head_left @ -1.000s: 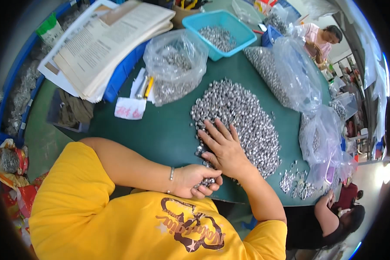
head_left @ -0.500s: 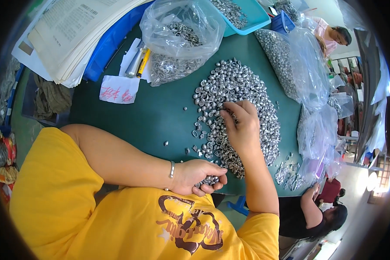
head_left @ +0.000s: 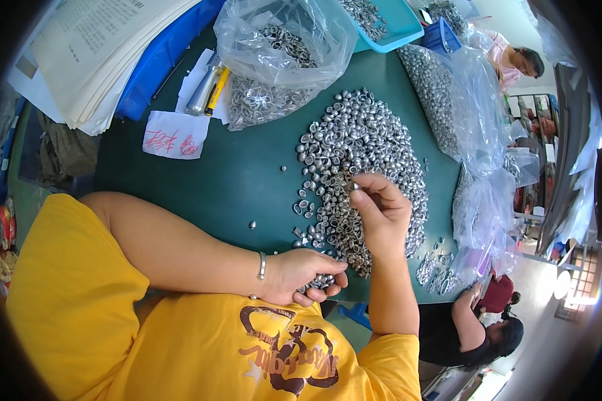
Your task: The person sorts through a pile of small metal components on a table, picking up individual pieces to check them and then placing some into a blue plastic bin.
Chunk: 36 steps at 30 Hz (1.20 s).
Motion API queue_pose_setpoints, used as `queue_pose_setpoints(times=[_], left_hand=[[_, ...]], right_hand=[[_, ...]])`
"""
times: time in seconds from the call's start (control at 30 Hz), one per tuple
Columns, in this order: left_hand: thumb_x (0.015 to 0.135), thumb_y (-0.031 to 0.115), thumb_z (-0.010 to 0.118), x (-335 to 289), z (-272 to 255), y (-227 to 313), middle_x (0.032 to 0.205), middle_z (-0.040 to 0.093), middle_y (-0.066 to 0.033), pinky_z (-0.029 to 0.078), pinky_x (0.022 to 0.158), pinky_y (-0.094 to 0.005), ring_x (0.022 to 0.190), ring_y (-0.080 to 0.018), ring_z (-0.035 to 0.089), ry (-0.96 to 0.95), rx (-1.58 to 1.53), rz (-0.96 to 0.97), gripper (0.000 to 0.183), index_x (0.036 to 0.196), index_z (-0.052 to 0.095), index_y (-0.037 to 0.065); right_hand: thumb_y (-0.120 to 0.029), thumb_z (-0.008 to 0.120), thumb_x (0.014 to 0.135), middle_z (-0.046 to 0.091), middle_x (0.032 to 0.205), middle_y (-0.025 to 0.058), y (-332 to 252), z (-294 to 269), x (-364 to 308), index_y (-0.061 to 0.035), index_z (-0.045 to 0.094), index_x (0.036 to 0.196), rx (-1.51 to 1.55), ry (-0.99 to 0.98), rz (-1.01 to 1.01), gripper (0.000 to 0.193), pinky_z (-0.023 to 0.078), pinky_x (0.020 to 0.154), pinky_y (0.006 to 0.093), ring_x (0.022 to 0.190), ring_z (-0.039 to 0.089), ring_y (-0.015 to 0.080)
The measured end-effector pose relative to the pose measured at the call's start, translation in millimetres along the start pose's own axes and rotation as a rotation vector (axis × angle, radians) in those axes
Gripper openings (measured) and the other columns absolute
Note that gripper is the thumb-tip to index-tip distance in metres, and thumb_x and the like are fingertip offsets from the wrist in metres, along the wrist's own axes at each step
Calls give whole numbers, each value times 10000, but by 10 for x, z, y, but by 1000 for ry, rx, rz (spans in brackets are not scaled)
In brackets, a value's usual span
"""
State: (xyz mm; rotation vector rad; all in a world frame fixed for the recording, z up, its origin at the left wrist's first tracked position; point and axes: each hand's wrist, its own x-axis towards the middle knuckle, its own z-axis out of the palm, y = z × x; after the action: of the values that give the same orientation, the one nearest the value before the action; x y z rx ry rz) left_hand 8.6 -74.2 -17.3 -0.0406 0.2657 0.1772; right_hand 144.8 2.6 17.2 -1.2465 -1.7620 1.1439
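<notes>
A wide heap of small silver metal caps, rounded on one side and hollow on the other, is spread on the green tabletop. My left hand is cupped near the table's front edge, its fingers curled round several silver caps. Over the near part of the heap, my right hand pinches a small silver cap between thumb and fingertips. A few loose caps lie left of the heap, among them a single one apart from the rest.
Clear plastic bags of metal pieces stand behind and right of the heap. A turquoise tray, a yellow marker, a paper note and stacked papers lie around. Other people are at the right.
My right hand has drawn slightly toward me, up off the heap, with a cap now visible at its fingertips. My left hand stays cupped. The whole view has shifted a little.
</notes>
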Motion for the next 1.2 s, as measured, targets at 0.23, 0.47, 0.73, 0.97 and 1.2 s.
queue_pose_setpoints(times=[0.23,0.47,0.73,0.97,1.2], left_hand=[[913,297,396,25,-24,2,753,452,-47,258,378,-177,504,-75,340,-14,18,-5,278,861,483,38],[911,301,397,0,-25,17,755,452,-44,255,376,-178,507,-75,341,-12,6,-5,273,863,482,46],[914,304,385,-7,9,39,757,445,-39,251,385,-175,516,-72,334,-16,11,-24,275,857,476,52],[921,297,368,-2,2,66,755,445,-39,258,382,-175,515,-71,340,-19,-18,-31,273,856,482,58],[921,294,373,15,-16,59,754,448,-40,267,379,-178,515,-73,354,-34,-45,-36,275,844,489,57]], right_hand=[[56,413,776,552,833,116,65,-217,97,27,493,1009,861,-174,337,249,429,487,222,592,497,126],[45,338,863,518,1046,156,-38,45,149,35,412,1088,214,-76,142,238,463,811,279,933,560,199],[0,570,793,618,828,106,112,-115,8,30,582,899,417,35,264,111,419,496,190,620,552,97],[85,572,760,620,874,78,71,-9,15,-11,395,1130,112,81,-22,421,436,693,197,796,567,104],[70,604,734,633,831,92,134,22,4,-6,339,1105,-172,121,-231,462,452,726,230,788,596,132]])
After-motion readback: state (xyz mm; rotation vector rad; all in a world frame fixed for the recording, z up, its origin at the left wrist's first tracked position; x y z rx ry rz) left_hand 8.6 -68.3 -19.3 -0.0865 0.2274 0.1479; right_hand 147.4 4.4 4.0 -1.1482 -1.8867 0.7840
